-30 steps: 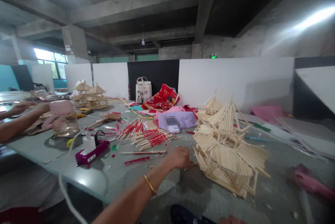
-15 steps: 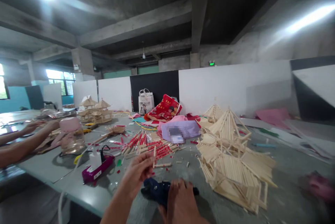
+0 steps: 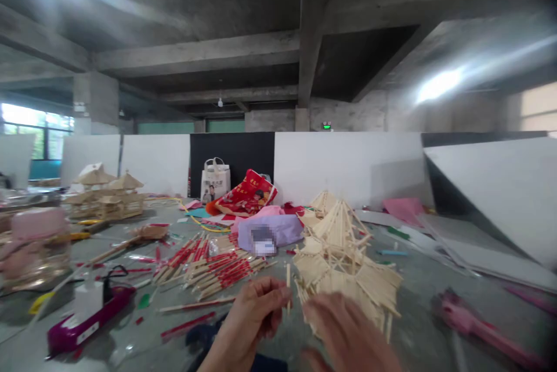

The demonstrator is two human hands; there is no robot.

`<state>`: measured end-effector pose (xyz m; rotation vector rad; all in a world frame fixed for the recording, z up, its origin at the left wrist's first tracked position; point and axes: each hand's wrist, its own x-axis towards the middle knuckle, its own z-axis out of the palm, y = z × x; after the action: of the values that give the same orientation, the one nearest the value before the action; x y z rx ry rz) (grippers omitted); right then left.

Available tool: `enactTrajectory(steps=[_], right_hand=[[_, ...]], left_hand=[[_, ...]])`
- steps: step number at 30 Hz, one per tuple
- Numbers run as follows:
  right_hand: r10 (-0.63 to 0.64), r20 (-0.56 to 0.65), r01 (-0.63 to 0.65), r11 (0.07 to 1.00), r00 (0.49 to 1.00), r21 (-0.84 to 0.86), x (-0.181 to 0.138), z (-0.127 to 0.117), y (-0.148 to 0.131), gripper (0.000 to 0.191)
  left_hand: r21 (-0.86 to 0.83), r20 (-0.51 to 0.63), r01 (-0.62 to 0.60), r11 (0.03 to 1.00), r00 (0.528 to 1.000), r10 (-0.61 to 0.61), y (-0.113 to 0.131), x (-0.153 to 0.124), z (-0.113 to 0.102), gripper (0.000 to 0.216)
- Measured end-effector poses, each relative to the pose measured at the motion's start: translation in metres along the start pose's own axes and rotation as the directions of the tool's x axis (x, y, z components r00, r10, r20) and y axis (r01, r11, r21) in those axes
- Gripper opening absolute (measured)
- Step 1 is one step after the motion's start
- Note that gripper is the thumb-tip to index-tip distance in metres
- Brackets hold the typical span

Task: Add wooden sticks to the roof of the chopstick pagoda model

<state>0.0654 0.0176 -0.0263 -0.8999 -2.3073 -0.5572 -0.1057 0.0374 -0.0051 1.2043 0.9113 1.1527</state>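
My left hand [image 3: 255, 317] is closed, holding a short, thin wooden stick [image 3: 288, 289] upright between thumb and fingertips. To its right, my right hand [image 3: 342, 325] reaches forward with fingers stretched out and holds nothing visible; motion blurs it somewhat. It covers the lower front of a tiered pavilion model [image 3: 339, 256] made of pale wooden sticks. A dark blue hand tool [image 3: 202, 337] lies on the table, mostly hidden behind my left hand and forearm, so its kind is unclear.
Red-wrapped bundles of sticks [image 3: 226, 270] lie beyond my left hand. At left are a purple power strip [image 3: 93, 317] and a pink-lidded jar [image 3: 37, 244]. A pink tool [image 3: 474, 325] lies at right. Further back are a lilac package [image 3: 278, 231] and small finished pavilions [image 3: 115, 192].
My right hand has left the dark blue tool and moved to the pavilion model. My left hand has moved right with the stick. The view has turned right.
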Motion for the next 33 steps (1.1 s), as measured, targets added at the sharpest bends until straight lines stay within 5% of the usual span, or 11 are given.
enactTrajectory(steps=[2, 5, 12, 17, 22, 27, 33], right_hand=[[0.040, -0.065, -0.043, 0.998, 0.997, -0.052, 0.000, -0.040, 0.018, 0.057], [0.099, -0.006, -0.099, 0.994, 0.995, -0.034, -0.002, -0.073, 0.045, 0.066], [0.184, 0.038, -0.182, 0.983, 0.982, -0.036, -0.009, -0.084, 0.080, 0.059], [0.120, 0.002, -0.120, 0.990, 0.993, -0.069, -0.003, -0.084, 0.095, 0.057], [0.046, 0.012, -0.043, 0.987, 0.999, -0.156, 0.013, -0.083, 0.120, 0.057], [0.009, 0.059, 0.006, 0.971, 0.998, -0.238, 0.029, -0.076, 0.134, 0.057], [-0.002, 0.035, 0.013, 0.948, 0.999, -0.319, 0.032, -0.065, 0.136, 0.061]], left_hand=[[-0.013, 0.079, -0.023, 1.000, 0.997, 0.024, 0.007, 0.001, 0.032, 0.026], [-0.059, 0.127, -0.021, 0.998, 0.991, 0.029, 0.014, 0.006, 0.073, 0.024], [-0.132, 0.043, -0.063, 0.989, 0.997, 0.070, 0.015, 0.022, 0.117, 0.018], [-0.113, 0.024, -0.172, 0.979, 0.984, 0.176, 0.013, 0.034, 0.120, 0.018], [0.089, -0.044, -0.261, 0.961, 0.963, 0.265, 0.005, 0.044, 0.106, 0.025], [0.145, -0.065, -0.193, 0.970, 0.977, 0.204, -0.007, 0.045, 0.096, 0.022], [0.014, -0.036, -0.150, 0.989, 0.988, 0.151, -0.012, 0.047, 0.099, 0.022]])
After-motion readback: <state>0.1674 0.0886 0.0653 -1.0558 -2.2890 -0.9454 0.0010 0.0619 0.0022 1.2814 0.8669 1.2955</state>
